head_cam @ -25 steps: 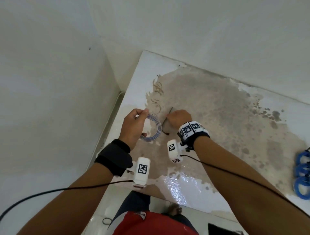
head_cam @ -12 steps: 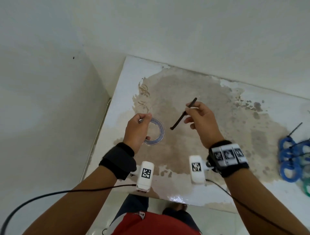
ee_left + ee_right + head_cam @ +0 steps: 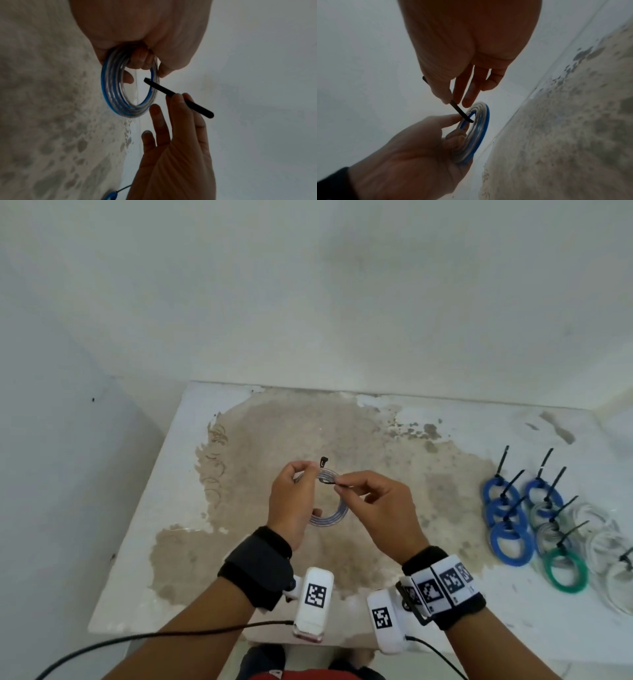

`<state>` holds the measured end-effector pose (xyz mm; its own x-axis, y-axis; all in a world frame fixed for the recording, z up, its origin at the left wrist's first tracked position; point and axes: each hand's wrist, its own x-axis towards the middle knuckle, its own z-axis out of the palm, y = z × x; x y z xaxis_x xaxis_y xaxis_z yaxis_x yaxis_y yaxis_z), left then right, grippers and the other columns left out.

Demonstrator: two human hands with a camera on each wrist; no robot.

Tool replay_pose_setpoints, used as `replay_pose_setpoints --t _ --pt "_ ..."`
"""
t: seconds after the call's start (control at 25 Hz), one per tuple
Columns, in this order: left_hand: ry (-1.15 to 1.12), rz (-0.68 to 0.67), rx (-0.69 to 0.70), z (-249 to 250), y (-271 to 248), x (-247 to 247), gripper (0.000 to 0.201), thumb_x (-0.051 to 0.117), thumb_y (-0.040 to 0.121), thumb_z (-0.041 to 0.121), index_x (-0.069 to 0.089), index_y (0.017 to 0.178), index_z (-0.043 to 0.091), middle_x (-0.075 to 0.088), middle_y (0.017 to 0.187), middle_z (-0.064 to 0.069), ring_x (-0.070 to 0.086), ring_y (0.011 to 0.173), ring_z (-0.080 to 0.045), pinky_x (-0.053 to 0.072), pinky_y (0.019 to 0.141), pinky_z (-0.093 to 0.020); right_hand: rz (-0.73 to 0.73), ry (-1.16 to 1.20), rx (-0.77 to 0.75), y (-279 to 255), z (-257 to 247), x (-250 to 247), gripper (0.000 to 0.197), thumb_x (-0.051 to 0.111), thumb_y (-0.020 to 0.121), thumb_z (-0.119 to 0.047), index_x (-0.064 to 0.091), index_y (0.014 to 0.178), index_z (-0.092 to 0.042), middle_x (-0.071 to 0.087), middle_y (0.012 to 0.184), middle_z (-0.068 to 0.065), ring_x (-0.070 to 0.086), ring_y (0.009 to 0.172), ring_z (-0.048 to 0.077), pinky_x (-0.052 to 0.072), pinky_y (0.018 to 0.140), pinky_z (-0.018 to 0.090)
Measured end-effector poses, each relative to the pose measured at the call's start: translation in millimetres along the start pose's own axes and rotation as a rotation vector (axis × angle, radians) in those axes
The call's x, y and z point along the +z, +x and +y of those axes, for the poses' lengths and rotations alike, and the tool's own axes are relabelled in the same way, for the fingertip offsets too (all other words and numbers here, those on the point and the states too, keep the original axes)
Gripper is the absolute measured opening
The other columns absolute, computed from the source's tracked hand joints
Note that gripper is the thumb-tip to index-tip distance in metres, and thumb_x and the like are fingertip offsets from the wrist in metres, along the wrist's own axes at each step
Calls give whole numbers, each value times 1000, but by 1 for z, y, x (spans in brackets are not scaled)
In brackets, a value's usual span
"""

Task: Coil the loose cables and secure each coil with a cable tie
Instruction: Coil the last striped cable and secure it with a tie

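Blue-and-clear cable, wound into a small coil point(image 3: 329, 501), hangs above the stained white table point(image 3: 144, 515), gripped at its upper left edge by my left hand point(image 3: 291, 501); the left wrist view shows those fingers point(image 3: 142, 59) curled through the ring. My right hand point(image 3: 383, 508) pinches a black cable tie point(image 3: 178, 98) between thumb and forefinger, the other fingers loose and extended. I see the tie's tip poking into the coil's opening, crossing the strands near the top. Off to the right on the table lie finished coils point(image 3: 544, 529), blue, green and clear, each with a black tie sticking out, well apart from my hands.
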<state>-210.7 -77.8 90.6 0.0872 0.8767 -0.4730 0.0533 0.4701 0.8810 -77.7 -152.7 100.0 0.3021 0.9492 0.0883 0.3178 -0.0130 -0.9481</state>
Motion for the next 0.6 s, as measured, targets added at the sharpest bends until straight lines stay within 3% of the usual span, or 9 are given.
replay_pose_setpoints --t 0.16,0.36,0.48,0.6 --pt "-79 49 -32 -1 -24 57 19 60 97 34 70 110 23 53 79 6 50 67 -13 47 50 -26 -7 -31 -126 -6 13 -52 10 78 88 -11 80 95 -18 77 93 -13 71 82 9 44 64 11" --pt "-163 34 -122 0 -46 102 21 60 98 30 74 103 16 48 69 4 41 63 -15 45 51 -28 -13 -36 -235 -11 16 -100 11 77 89 -10 80 97 -17 76 96 -12 71 82 10 46 65 12" --pt "-192 45 -119 4 -55 122 20 61 98 29 75 98 14 47 65 4 39 62 -16 43 51 -28 -12 87 -92 -13 12 -116 13 69 96 -17 78 105 -19 77 93 -8 73 83 14 55 68 25" --pt "-180 54 -62 10 -63 136 22 60 98 29 77 96 15 51 53 13 42 61 -15 42 52 -29 -27 311 119 -12 2 -122 17 61 101 -21 76 108 -16 77 95 2 73 80 18 54 63 27"
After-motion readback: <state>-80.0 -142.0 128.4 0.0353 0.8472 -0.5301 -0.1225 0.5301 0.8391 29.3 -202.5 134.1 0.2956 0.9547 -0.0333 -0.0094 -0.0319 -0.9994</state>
